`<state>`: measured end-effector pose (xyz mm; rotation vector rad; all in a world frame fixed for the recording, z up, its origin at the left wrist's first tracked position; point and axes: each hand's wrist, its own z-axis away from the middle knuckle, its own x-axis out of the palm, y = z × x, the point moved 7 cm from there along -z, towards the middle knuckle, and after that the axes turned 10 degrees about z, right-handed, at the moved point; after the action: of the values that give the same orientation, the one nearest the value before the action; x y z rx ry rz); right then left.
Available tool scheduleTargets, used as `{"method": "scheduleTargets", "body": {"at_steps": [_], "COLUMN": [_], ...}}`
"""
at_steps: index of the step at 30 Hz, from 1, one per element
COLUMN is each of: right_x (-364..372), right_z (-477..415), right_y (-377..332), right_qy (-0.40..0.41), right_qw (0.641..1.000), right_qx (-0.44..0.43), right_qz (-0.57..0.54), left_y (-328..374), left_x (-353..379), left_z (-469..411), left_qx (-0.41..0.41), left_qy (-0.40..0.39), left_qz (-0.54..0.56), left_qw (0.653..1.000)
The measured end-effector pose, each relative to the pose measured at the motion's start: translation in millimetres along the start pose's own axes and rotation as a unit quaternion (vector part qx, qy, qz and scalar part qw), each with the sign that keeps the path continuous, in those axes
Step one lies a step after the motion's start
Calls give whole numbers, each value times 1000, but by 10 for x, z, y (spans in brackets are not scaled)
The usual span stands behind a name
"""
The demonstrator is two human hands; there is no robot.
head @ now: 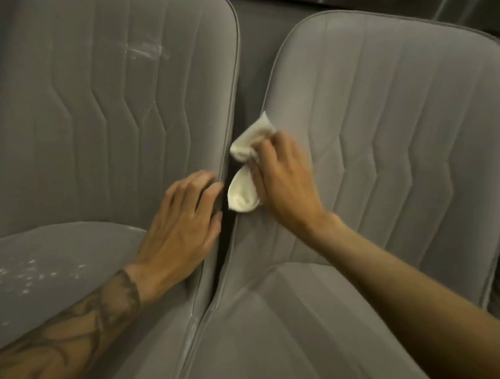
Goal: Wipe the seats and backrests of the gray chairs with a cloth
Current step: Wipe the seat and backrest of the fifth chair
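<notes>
A: In the head view, why is the left hand (184, 223) planted on the left chair (108, 101)?

B: It lies flat, fingers fairly straight, holding nothing, on the backrest's right edge. I think it pushes that chair aside to widen the dark gap (227, 235) between the two chairs.

A: And the cloth (243, 198)?

B: It is bunched in the right hand (283, 177), whose fingers pinch it at the middle, so a white lobe sticks out above and another below. It touches the left border of the right chair (398, 142), right at the gap, probably to wipe that side edge.

A: How much is left?

B: The left chair shows pale streaks (146, 50) on its backrest and white specks (24, 272) on its seat, so it looks unwiped.
</notes>
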<state>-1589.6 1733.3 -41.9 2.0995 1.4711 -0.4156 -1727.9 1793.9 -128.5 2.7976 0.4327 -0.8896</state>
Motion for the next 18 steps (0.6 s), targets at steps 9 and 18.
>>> {"method": "scheduleTargets", "body": {"at_steps": [9, 18], "right_x": [320, 270], "right_z": [1586, 1683], "right_y": [-641, -569], "right_qy": [-258, -288], "right_qw": [941, 941], "right_qx": [-82, -35], "right_qz": [-202, -173], "left_y": [198, 383], "left_x": [41, -15], "left_z": [500, 874], "left_qx": [-42, -72], "left_qy": [-114, -242], "left_qz": [18, 39], "left_qw": [992, 967]}}
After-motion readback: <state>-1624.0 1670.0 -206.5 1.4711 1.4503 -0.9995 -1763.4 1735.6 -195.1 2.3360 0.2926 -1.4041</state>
